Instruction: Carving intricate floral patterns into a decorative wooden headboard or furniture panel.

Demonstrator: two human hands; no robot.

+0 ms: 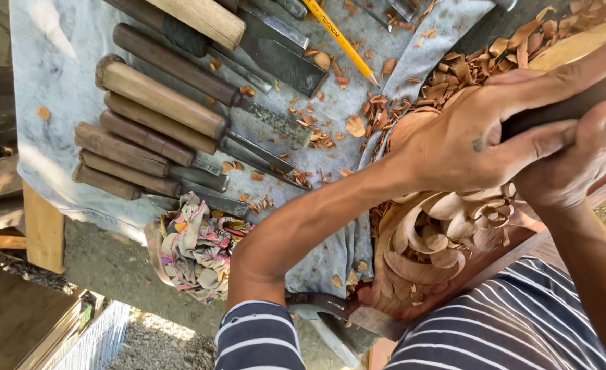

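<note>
Nearest to us are our striped sleeves [258, 337], dark blue with thin white lines, and just beyond them the carved wood panel [447, 236], reddish brown, cut into smooth curling scrolls and leaf shapes with curled shavings caught in the hollows. Over the panel our left hand [471, 140] wraps tightly around a dark tool handle [566, 108], fingers closed along it, and our right hand [570, 161] presses in just beside it, fingers folded over the same handle; the blade end is hidden under our hands, so we cannot tell where it meets the wood. To the left, on the worktop's edge, lies a crumpled floral rag [196, 247], soft and faded, touching a grey cloth [56, 75] that is spread flat over the worktop. On that cloth rests a row of chisels [159, 120], lying side by side, with round wooden handles, some pale and some dark, and flat grey steel blades. Thin reddish wood shavings [378, 109] are scattered between the blades and the panel, heaped thicker toward the upper right. Farthest away, a yellow pencil [340, 40] lies slantwise on the cloth among the chips.
</note>
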